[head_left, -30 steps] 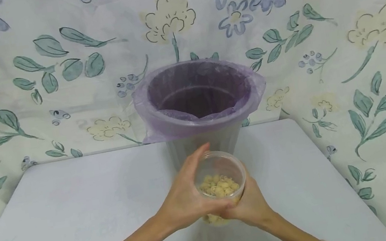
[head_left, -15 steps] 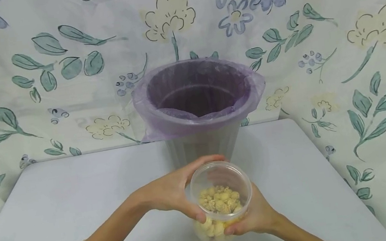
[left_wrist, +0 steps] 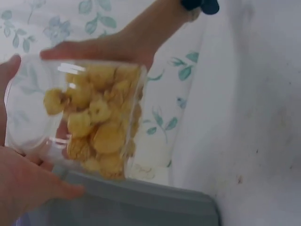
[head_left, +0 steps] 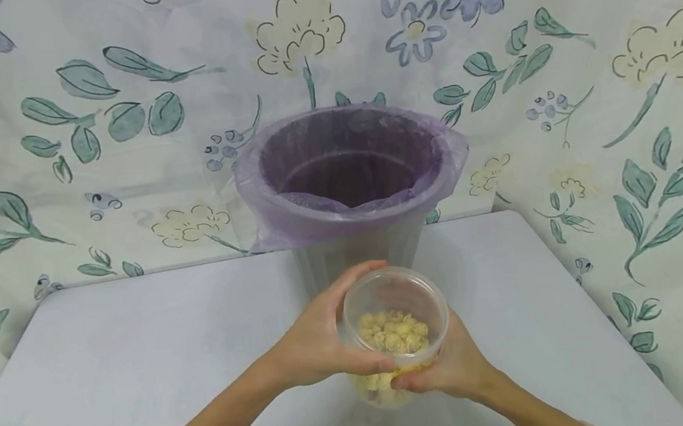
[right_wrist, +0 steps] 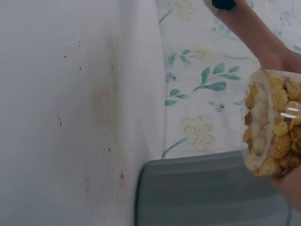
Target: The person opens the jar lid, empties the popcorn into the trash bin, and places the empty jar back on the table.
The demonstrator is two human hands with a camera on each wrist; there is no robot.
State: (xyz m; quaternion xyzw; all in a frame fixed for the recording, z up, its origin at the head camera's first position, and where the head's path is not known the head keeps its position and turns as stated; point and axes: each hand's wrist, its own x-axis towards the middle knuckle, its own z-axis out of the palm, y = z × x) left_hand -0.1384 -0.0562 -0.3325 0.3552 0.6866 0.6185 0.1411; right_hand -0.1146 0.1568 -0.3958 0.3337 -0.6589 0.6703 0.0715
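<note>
Both hands hold a clear plastic jar (head_left: 419, 291) that is partly filled with yellow popcorn (head_left: 395, 333). My left hand (head_left: 314, 348) grips the jar's upper part from the left, its thumb along the near side of the rim and its fingers at the far side. Lower on the right, my right hand (head_left: 461, 363) wraps the wall, thumb in front. From the left wrist, the jar shows side-on, the popcorn (left_wrist: 101, 115) gathered toward its base. The right wrist view shows the base end of the jar (right_wrist: 269, 125); the right hand's fingers are mostly hidden.
Behind the jar stands a grey bin (head_left: 354, 258) lined with a purple plastic bag (head_left: 256, 210) folded over its rim. The white table (head_left: 156, 341) carries small brownish marks near the front. Floral cloth (head_left: 178, 170) hangs behind and to the right.
The jar first came down toward me, then rose slightly and shifted right. My left hand moved with it, its thumb now along the near rim. The bin stayed put.
</note>
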